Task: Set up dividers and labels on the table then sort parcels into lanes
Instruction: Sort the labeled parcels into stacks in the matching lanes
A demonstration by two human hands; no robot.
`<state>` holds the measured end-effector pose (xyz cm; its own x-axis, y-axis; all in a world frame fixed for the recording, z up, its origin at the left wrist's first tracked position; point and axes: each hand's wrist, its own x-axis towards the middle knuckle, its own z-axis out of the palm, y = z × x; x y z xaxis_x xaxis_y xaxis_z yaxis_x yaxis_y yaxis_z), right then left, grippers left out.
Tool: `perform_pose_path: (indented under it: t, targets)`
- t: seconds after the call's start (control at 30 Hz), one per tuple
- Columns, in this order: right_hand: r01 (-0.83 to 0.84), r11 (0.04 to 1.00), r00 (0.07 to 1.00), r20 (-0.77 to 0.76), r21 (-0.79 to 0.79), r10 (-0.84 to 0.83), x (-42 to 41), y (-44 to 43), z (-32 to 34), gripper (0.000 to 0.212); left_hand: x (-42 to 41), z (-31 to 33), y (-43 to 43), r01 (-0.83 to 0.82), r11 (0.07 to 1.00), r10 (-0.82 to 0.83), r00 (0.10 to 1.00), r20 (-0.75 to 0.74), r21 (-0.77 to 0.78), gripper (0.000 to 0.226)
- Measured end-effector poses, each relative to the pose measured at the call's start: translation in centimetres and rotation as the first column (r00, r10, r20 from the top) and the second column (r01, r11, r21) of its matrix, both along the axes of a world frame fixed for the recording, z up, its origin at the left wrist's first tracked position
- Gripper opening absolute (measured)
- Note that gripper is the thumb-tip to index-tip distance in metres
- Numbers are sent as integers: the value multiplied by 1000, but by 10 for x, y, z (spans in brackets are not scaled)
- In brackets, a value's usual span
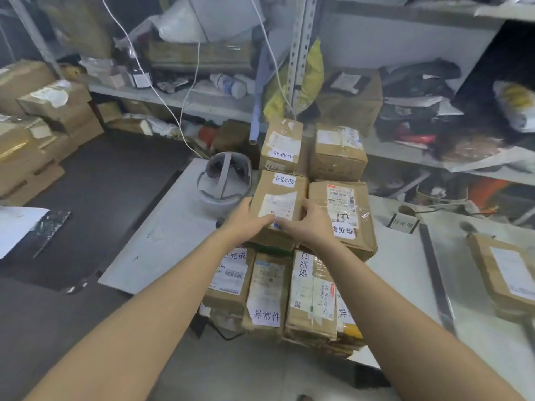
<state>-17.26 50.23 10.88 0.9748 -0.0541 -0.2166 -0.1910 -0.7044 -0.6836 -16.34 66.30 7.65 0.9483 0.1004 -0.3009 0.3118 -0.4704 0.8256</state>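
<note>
left hand (244, 224) and right hand (308, 227), fingers (260, 222) grasping 1 labelled parcel (279, 198) from either side, atop the stack of parcels (312, 290) on the worktop (162, 241), beside a headset (223, 180).

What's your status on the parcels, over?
Both gripping: left hand and right hand on middle parcel sides. It sits atop stack. In the way: neighbouring parcel against right hand, headset near left.

Bare table (162, 244) lies open left of the packed parcels (311, 285), except where a grey headset (223, 183) sits just beside their far-left side. Right of them, 1 clear strip reaches the dark divider (434, 273); a label stand (404, 224) and cluttered shelving (405, 153) block the far edge.
</note>
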Motion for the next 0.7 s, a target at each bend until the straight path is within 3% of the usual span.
perform_pose_path:
  t: [0.13, 0.2, 0.43, 0.7]
  targets:
    - [9, 998, 1000, -20, -59, -10, 5, 10, -12, 96, 0, -3, 13, 43, 998, -42, 999, 32, -34, 72]
    - [3, 998, 999, -49, -65, -6, 7, 12, -14, 107, -1, -5, 17, 47, 998, -45, 998, 44, -43, 70]
    - [28, 988, 994, -105, 152, -12, -24, 23, 15, 76, -9, 2, 29, 22, 999, -17, 989, 148, -33, 65]
    - [52, 921, 999, -11, 385, -52, -37, 11, 25, 73, -26, 36, 19, -14, 999, 24, 962, 273, -38, 67]
